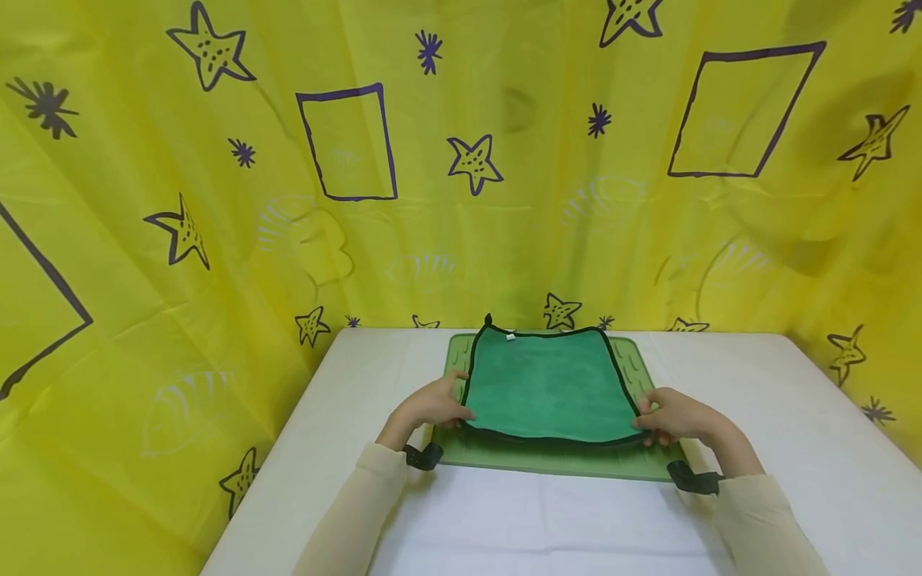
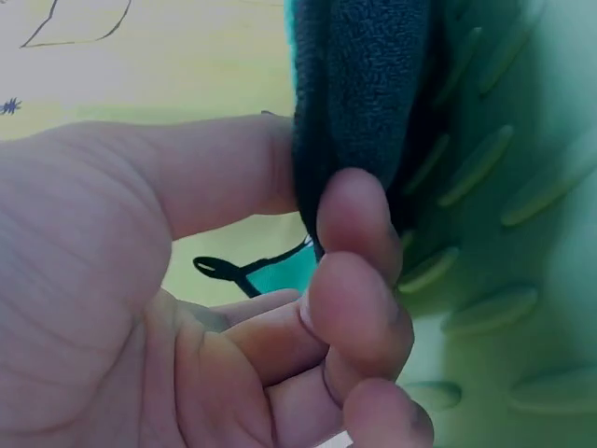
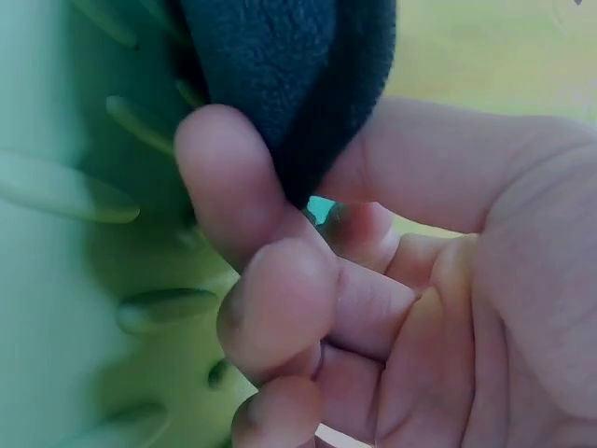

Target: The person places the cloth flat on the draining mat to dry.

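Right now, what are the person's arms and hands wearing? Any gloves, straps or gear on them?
No gloves: both hands are bare, the left hand and the right hand. Each arm wears a long, close-fitting cream sleeve, left sleeve and right sleeve, ending at the wrist. A black strap sits at each wrist, left strap and right strap. No markings or cables show.

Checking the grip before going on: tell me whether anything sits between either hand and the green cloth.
Nothing visible does. The left hand and the right hand each pinch a near corner of the green cloth directly, above the ridged green mat.
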A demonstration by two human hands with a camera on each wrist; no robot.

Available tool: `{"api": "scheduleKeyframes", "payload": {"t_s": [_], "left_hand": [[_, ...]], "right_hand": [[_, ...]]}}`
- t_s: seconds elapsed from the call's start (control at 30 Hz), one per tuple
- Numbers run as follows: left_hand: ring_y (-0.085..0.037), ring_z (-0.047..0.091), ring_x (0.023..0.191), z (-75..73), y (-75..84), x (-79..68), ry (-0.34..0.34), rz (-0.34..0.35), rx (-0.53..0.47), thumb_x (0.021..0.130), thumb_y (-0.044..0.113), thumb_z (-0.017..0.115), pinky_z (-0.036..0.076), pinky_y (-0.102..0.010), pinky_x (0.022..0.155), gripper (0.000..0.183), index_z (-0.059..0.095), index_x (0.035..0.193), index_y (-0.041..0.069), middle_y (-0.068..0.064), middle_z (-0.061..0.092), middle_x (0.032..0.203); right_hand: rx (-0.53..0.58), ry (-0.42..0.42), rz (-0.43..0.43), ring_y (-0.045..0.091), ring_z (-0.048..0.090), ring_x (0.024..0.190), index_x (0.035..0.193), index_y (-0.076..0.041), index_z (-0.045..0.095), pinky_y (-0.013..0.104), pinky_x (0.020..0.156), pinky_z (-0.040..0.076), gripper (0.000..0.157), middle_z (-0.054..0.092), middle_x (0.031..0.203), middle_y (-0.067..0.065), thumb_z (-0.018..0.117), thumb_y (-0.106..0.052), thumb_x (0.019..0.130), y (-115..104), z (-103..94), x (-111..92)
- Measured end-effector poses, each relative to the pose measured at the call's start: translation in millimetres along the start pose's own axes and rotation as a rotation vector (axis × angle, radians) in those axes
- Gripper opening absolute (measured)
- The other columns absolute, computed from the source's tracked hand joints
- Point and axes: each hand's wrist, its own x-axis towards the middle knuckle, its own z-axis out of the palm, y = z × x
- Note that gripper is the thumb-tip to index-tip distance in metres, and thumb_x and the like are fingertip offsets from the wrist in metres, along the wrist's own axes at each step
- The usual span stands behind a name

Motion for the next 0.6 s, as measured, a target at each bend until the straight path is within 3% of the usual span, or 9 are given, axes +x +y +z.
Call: {"api": "scheduleKeyframes", "payload": {"t_s": [0.17,0.47,0.6], "left_hand": [[-0.015,0.055,0.054,-2.0,-2.9,-0.6,-0.019,-0.006,-0.017,0.088,0.011,0.078,0.045,-0.025,0.054,0.075,0.037,0.150,0.003,-0.003,0.061,0.064],[-0.014,0.052,0.053,3.1,-5.8,0.9,-0.040,0.023,0.062,0.087,0.013,0.081,0.043,-0.025,0.052,0.074,0.044,0.150,0.007,-0.002,0.061,0.065],[-0.014,0.052,0.055,2.3,-6.3,1.0,-0.060,0.038,0.090,0.088,0.015,0.081,0.044,-0.025,0.053,0.064,0.053,0.145,0.010,-0.002,0.060,0.065]], "right_hand": [[-0.023,-0.028,-0.004,0.013,0.053,0.055,0.083,-0.008,0.047,0.023,0.052,0.041,0.023,0.068,0.069,0.007,0.066,-0.008,0.096,-1.0,1.8,1.2],[-0.065,-0.062,-0.010,0.014,0.054,0.056,0.082,-0.007,0.048,0.024,0.051,0.039,0.024,0.065,0.068,0.006,0.069,-0.009,0.093,2.2,4.8,4.6],[-0.071,-0.056,-0.002,0.014,0.053,0.056,0.082,-0.008,0.048,0.023,0.051,0.039,0.025,0.064,0.068,0.006,0.070,-0.011,0.092,3.0,4.9,4.8]]}}
